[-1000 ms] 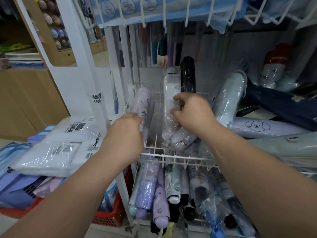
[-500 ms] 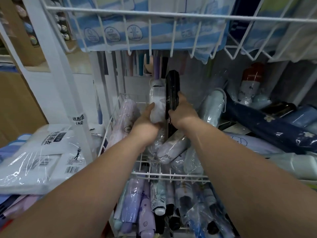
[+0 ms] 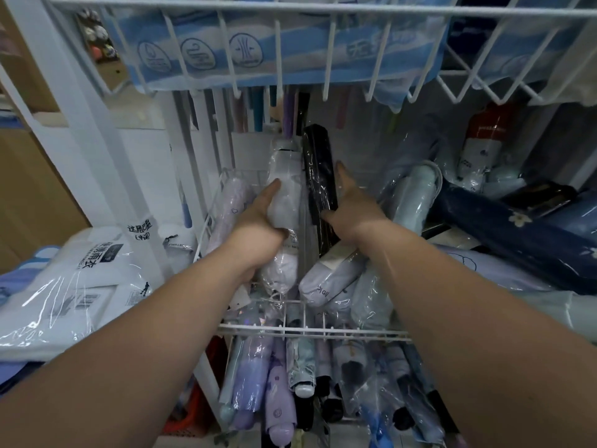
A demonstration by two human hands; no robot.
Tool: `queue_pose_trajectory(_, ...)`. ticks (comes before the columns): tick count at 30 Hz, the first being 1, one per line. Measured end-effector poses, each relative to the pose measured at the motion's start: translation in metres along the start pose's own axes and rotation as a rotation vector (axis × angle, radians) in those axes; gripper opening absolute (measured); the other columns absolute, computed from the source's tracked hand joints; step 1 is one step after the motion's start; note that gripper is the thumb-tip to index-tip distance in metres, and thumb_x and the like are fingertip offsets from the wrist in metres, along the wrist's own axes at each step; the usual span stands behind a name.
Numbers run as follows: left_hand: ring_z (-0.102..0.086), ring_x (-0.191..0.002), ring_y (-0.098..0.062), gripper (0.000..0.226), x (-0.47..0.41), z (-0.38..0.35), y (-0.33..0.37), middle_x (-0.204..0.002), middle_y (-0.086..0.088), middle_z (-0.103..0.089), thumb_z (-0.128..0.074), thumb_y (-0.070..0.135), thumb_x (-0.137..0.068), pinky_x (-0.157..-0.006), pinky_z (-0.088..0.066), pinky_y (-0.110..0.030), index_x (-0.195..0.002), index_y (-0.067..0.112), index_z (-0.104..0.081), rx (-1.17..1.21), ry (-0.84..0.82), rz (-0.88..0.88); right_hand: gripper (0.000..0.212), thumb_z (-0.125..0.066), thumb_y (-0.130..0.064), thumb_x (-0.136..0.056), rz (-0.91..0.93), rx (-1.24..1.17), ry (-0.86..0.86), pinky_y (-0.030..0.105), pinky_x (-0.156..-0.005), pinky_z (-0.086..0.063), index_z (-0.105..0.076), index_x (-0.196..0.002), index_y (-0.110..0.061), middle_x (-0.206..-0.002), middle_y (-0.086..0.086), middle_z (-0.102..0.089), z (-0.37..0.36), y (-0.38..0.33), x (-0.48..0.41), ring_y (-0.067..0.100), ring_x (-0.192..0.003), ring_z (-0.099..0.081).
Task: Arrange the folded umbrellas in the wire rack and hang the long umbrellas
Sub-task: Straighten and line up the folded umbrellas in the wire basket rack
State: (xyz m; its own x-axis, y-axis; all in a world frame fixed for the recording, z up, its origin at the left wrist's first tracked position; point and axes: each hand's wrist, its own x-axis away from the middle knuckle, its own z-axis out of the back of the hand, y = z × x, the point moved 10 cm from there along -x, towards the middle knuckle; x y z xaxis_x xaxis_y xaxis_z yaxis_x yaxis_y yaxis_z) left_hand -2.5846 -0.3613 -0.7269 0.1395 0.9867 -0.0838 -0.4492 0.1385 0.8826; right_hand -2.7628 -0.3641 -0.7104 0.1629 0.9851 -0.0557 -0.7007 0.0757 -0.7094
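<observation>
head view: both hands on umbrellas

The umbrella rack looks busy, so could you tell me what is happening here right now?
A person is sorting folded umbrellas in the white wire rack. The left hand grips a pale plastic-wrapped umbrella, holding it upright. The right hand rests against a black wrapped umbrella standing beside it. More wrapped umbrellas lie loosely to the right, and others fill the shelf below.

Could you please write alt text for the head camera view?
Two bare hands stand folded umbrellas upright in a white wire rack: the left hand holds a plastic-wrapped white umbrella, the right hand steadies a black umbrella.
</observation>
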Motion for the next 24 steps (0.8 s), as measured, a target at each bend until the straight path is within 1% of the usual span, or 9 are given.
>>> queue_pose_trajectory(2, -0.066, -0.067, 0.003, 0.091, 0.002, 0.006, 0.007, -0.161, -0.001, -0.035, -0.065, 0.001, -0.09, -0.043, -0.044, -0.013, -0.158, 0.041, -0.021, -0.158, -0.03, 0.004, 0.095, -0.062, -0.013, -0.093, 0.024, 0.003, -0.02, 0.028, -0.1, -0.045, 0.001, -0.158, -0.042, -0.141, 0.007, -0.058, -0.001, -0.003, -0.001, 0.028, -0.116, -0.061)
queue_pose_trajectory(5, -0.067, -0.102, -0.025, 0.091, 0.001, 0.012, 0.017, -0.153, -0.009, -0.047, -0.064, 0.011, -0.092, -0.056, -0.044, -0.019, -0.161, 0.039, -0.011, -0.436, -0.095, 0.0, 0.098, -0.063, -0.014, -0.091, 0.05, 0.062, -0.062, 0.031, -0.099, -0.049, 0.003, -0.158, -0.042, -0.137, 0.009, -0.059, -0.009, -0.007, -0.004, 0.028, -0.111, -0.063)
queue_pose_trajectory(8, -0.061, -0.106, -0.027, 0.093, 0.004, 0.014, 0.018, -0.144, -0.014, -0.054, -0.064, 0.016, -0.092, -0.07, -0.043, -0.024, -0.162, 0.033, -0.005, -0.678, -0.151, -0.037, 0.103, -0.066, -0.013, -0.09, 0.038, 0.071, -0.091, 0.037, -0.103, -0.049, 0.007, -0.157, -0.042, -0.139, 0.011, -0.057, -0.016, -0.006, -0.006, 0.028, -0.112, -0.063)
queue_pose_trajectory(12, -0.052, -0.128, -0.031, 0.096, 0.014, 0.012, 0.021, -0.149, -0.015, -0.049, -0.071, 0.029, -0.091, -0.092, -0.043, -0.028, -0.162, 0.023, -0.006, -0.88, -0.171, -0.143, 0.102, -0.068, -0.014, -0.09, 0.032, 0.075, -0.078, 0.032, -0.102, -0.048, 0.003, -0.159, -0.037, -0.138, 0.008, -0.059, -0.011, -0.004, -0.005, 0.027, -0.114, -0.063)
queue_pose_trajectory(15, -0.056, -0.12, -0.033, 0.087, 0.02, 0.006, 0.019, -0.134, -0.018, -0.058, -0.072, 0.038, -0.087, -0.094, -0.05, -0.035, -0.157, 0.015, -0.026, -1.032, -0.188, -0.2, 0.101, -0.069, -0.018, -0.09, 0.034, 0.125, -0.071, 0.03, -0.106, -0.043, 0.002, -0.16, -0.03, -0.146, 0.01, -0.053, -0.008, -0.004, -0.002, 0.029, -0.124, -0.058)
queue_pose_trajectory(18, -0.056, -0.106, -0.032, 0.058, 0.028, 0.004, 0.017, -0.114, -0.011, -0.063, -0.067, 0.061, -0.078, -0.089, -0.051, -0.041, -0.117, 0.018, -0.061, -1.291, -0.129, -0.289, 0.098, -0.07, -0.018, -0.09, 0.039, 0.143, -0.071, 0.027, -0.104, -0.043, -0.004, -0.161, -0.027, -0.141, 0.012, -0.059, -0.009, -0.005, -0.001, 0.029, -0.122, -0.06)
queue_pose_trajectory(19, -0.053, -0.109, -0.031, 0.061, 0.03, 0.005, 0.015, -0.116, -0.009, -0.06, -0.063, 0.07, -0.076, -0.092, -0.047, -0.042, -0.112, 0.021, -0.065, -1.375, -0.1, -0.305, 0.095, -0.07, -0.018, -0.09, 0.042, 0.155, -0.071, 0.026, -0.103, -0.043, -0.007, -0.161, -0.026, -0.139, 0.012, -0.06, -0.01, -0.005, 0.0, 0.028, -0.122, -0.06)
queue_pose_trajectory(21, -0.043, -0.124, -0.033, 0.07, 0.033, 0.007, 0.009, -0.132, -0.008, -0.051, -0.059, 0.078, -0.074, -0.102, -0.038, -0.049, -0.126, 0.032, -0.062, -1.406, -0.075, -0.329, 0.087, -0.068, -0.019, -0.091, 0.058, 0.189, -0.064, 0.027, -0.1, -0.042, -0.016, -0.16, -0.026, -0.137, 0.011, -0.061, -0.011, -0.008, 0.003, 0.029, -0.121, -0.059)
queue_pose_trajectory(24, -0.013, -0.152, -0.033, 0.075, 0.034, 0.003, -0.004, -0.165, 0.0, -0.02, -0.058, 0.072, -0.083, -0.117, -0.013, -0.069, -0.15, 0.054, -0.03, -1.261, -0.185, -0.346, 0.073, -0.067, -0.018, -0.091, 0.078, 0.181, -0.055, 0.028, -0.096, -0.044, -0.03, -0.153, -0.028, -0.133, 0.011, -0.062, -0.012, -0.011, 0.007, 0.03, -0.118, -0.06)
